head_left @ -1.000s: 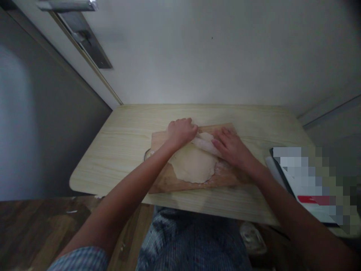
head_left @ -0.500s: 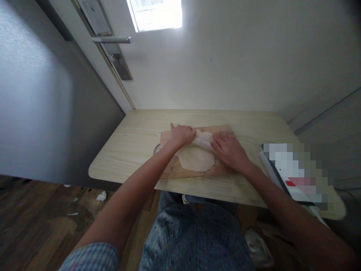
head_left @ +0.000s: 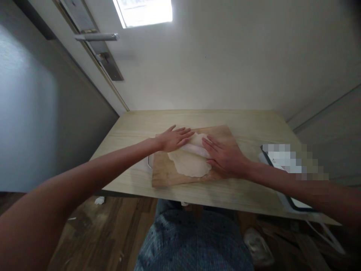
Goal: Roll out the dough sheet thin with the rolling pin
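A flat sheet of pale dough lies on a wooden board on a light wood table. Across the dough's far part lies a floured rolling pin. My left hand rests flat on the pin's left end with its fingers stretched out. My right hand lies flat on the pin's right end, fingers straight and pointing left. Neither hand grips anything.
A dark-edged tray with blurred contents sits at the table's right edge. A white door with a metal handle stands at the back left, a white wall behind the table. My lap in checked cloth shows below, over a wooden floor.
Both hands have gone from curled over the rolling pin to flat with fingers stretched out. The pin has rolled slightly towards me over the dough. The camera has shifted.
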A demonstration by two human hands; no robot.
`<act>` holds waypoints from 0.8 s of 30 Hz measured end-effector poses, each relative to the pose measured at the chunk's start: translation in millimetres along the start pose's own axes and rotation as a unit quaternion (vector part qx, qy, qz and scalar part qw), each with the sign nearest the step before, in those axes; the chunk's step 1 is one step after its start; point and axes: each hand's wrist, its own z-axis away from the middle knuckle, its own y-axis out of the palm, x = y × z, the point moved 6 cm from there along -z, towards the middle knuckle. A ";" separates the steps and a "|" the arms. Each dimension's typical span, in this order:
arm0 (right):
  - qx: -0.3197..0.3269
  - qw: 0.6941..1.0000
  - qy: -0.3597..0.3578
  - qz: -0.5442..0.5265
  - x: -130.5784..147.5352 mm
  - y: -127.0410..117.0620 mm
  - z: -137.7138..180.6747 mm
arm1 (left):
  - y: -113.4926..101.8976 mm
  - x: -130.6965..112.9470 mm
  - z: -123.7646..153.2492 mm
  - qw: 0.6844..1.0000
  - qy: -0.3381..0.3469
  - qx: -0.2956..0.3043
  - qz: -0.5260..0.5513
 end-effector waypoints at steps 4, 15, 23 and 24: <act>-0.015 1.000 0.010 0.003 2.8 0.5 0.8 | 0.2 1.1 1.4 0.998 -0.007 -0.055 -0.022; 0.026 0.996 0.058 -0.066 -11.5 3.7 -2.5 | 0.6 7.8 -10.6 0.996 -0.073 -0.058 -0.004; 0.074 0.990 0.071 -0.094 -30.8 9.8 -3.3 | -4.1 22.6 -35.4 0.992 -0.086 -0.065 0.061; 0.078 0.990 0.074 -0.095 -32.9 10.8 -3.4 | -4.8 25.6 -38.6 0.990 -0.097 -0.068 0.073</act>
